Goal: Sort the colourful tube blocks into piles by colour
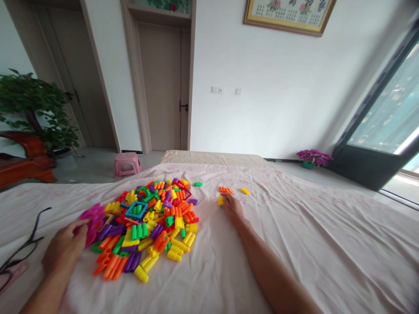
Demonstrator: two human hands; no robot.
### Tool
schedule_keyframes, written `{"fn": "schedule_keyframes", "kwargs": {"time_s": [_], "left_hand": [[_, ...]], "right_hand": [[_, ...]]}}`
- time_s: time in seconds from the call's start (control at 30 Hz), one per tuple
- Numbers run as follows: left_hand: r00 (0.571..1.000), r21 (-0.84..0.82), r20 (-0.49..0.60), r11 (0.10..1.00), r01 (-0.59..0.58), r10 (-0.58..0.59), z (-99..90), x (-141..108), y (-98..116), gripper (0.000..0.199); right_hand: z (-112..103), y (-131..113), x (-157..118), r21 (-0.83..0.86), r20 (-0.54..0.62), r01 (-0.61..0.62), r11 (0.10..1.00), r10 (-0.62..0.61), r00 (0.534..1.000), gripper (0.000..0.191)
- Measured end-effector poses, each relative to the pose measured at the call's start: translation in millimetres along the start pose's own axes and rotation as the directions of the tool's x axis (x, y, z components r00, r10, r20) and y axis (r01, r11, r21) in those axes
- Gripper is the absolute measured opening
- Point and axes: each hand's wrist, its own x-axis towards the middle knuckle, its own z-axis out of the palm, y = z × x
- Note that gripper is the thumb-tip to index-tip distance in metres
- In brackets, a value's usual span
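At the left, my left hand (65, 246) is closed on a magenta toy piece (93, 220) with a scalloped outline, at the edge of a heap of plastic building blocks (153, 218). The heap mixes orange, yellow, green and purple tube-shaped blocks, and a blue square frame (136, 210) lies on top. Right of the heap, my right hand (233, 208) reaches forward with its fingers closed at a small yellow block (220, 200), partly covered by the fingers. Just beyond the fingertips lies an orange block (225, 189). Another yellow block (245, 191) is a little farther right.
A pale, wrinkled cloth (310, 244) covers the surface. Eyeglasses (24, 248) lie at the left edge. A single green block (198, 184) and a purple one (193, 201) sit beside the heap. Beyond are a pink stool (127, 164) and potted purple flowers (314, 158).
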Motion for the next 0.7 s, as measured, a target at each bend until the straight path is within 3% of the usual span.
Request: {"fn": "schedule_keyframes", "kwargs": {"time_s": [0.3, 0.53, 0.7], "left_hand": [[1.000, 0.018, -0.002, 1.000, 0.016, -0.016, 6.3, 5, -2, 0.050], [0.994, -0.091, -0.019, 0.990, -0.108, 0.107, 13.4, 6, -3, 0.047], [0.977, -0.302, -0.023, 0.930, -0.210, 0.213, 20.0, 4, -3, 0.047]], "right_hand": [[-4, -15, -7, -0.309, -0.025, 0.012, 0.951, -0.021, 0.999, 0.040], [-6, -18, -10, -0.339, 0.022, 0.117, 0.934, -0.116, 0.993, 0.031], [-7, -16, -11, -0.310, 0.020, 0.111, 0.944, -0.111, 0.994, 0.032]]}}
